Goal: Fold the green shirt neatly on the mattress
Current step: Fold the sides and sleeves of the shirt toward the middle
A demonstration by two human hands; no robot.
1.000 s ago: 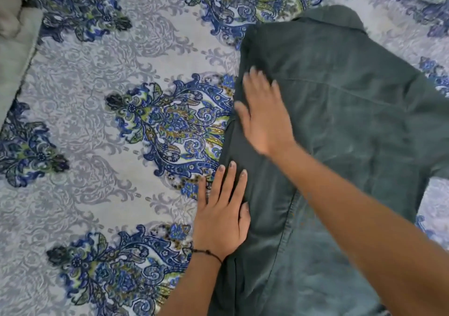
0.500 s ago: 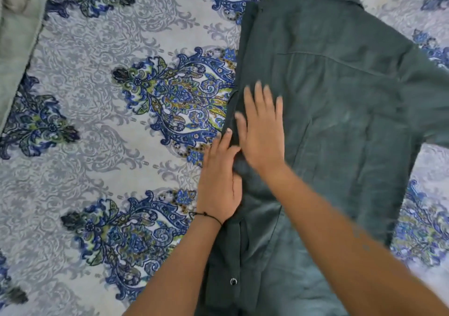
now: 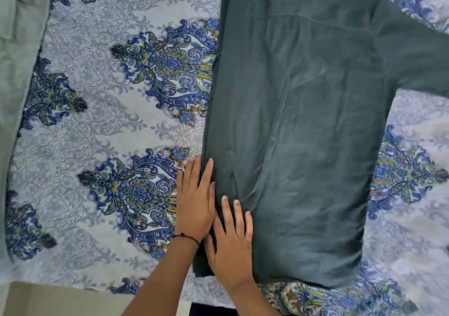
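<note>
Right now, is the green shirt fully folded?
Partly. The green shirt has one side folded in, where left hand and right hand rest; one sleeve lies spread.

A home bedroom. A mattress (image 3: 97, 218) in a blue floral sheet (image 3: 85, 126) fills the view, with pale green bedding (image 3: 14, 85) bunched along its edge at 9 o'clock.

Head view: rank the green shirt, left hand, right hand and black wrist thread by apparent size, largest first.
1. green shirt
2. left hand and right hand: alike, unranked
3. black wrist thread
</note>
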